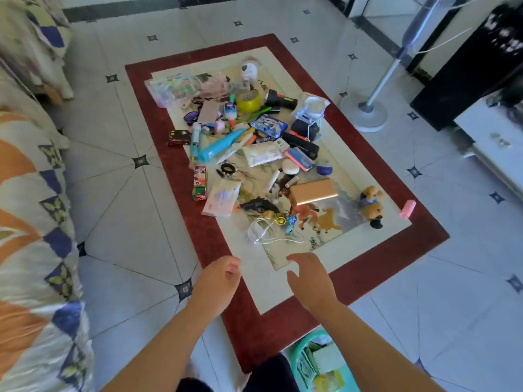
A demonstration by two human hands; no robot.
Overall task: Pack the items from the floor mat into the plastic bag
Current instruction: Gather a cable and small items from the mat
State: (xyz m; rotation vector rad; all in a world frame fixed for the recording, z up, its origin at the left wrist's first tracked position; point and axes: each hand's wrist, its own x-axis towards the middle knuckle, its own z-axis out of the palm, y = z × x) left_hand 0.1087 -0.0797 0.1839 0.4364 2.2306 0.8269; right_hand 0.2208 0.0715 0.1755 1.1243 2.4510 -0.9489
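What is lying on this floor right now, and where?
Red-bordered rectangular floor mat: one, red and cream, tiled floor.
Gold rectangular power bank: one, gold, near side of pile.
Brown plush dog: one, brown, mat's right side.
Pink roll: one, pink, mat's right edge.
Black toy pistol: one, black, near edge of pile.
White coiled cable: one, white, nearest the hands.
White pedestal fan base: one, white, floor right of mat.
Left hand: one, empty, over mat's near end.
Right hand: one, empty, beside it.
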